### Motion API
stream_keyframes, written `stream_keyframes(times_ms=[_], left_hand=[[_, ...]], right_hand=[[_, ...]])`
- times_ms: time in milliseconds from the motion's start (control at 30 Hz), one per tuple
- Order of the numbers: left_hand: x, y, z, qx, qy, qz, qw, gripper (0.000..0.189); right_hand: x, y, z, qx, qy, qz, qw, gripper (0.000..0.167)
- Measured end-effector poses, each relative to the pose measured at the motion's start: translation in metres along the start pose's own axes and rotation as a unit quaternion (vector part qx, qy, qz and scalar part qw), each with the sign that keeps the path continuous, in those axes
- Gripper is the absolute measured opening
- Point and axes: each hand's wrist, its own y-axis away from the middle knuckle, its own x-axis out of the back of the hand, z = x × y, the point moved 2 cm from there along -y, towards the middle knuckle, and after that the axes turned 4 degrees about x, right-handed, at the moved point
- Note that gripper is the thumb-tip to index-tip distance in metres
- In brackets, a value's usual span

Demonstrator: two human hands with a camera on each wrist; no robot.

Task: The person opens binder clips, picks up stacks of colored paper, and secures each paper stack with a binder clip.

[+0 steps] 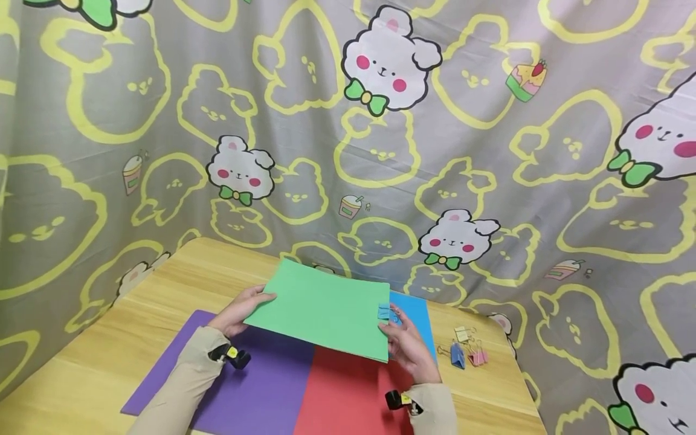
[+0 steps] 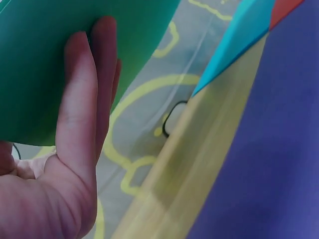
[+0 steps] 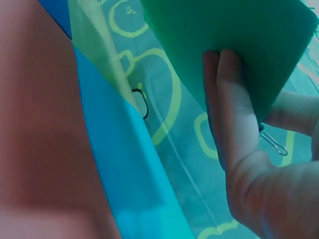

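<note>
Thumbs (image 1: pixel 267 297) atop, left hand (image 1: pixel 239 312) and right hand (image 1: pixel 408 347) pinch opposite ends of green paper (image 1: pixel 326 311), whose blue binder clip (image 1: pixel 383 312) likely needs level support.

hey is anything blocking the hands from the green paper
Nothing visible does: the left hand and right hand hold the green paper at opposite sides, with the light-blue clip on its right edge.
</note>
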Motion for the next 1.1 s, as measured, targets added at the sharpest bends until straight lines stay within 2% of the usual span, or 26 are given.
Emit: stream_keyframes(times_ms=[233, 367, 500, 633, 833, 1100], left_hand=[[0.026, -0.006, 0.021, 0.002, -0.018, 0.021, 0.9996, 0.062], [0.044, -0.010, 0.028, 0.006, -0.057, 0.036, 0.9977, 0.065], [0.062, -0.009, 0.030, 0.017, -0.075, 0.046, 0.9960, 0.067], [0.079, -0.006, 0.030, 0.020, -0.059, 0.046, 0.9970, 0.062], [0.103, -0.006, 0.031, 0.026, -0.084, 0.054, 0.9946, 0.066], [0.128, -0.006, 0.023, 0.050, -0.153, 0.099, 0.9819, 0.069]], right_hand=[[-0.017, -0.033, -0.012, -0.015, 0.035, -0.002, 0.9993, 0.072], [-0.029, -0.054, -0.016, -0.023, 0.057, 0.001, 0.9981, 0.069], [-0.042, -0.072, -0.016, -0.029, 0.076, 0.004, 0.9966, 0.066], [-0.056, -0.087, -0.014, -0.037, 0.078, -0.008, 0.9962, 0.067], [-0.075, -0.110, -0.003, -0.054, 0.101, -0.011, 0.9934, 0.072], [-0.094, -0.129, 0.023, -0.067, 0.132, -0.013, 0.9889, 0.078]])
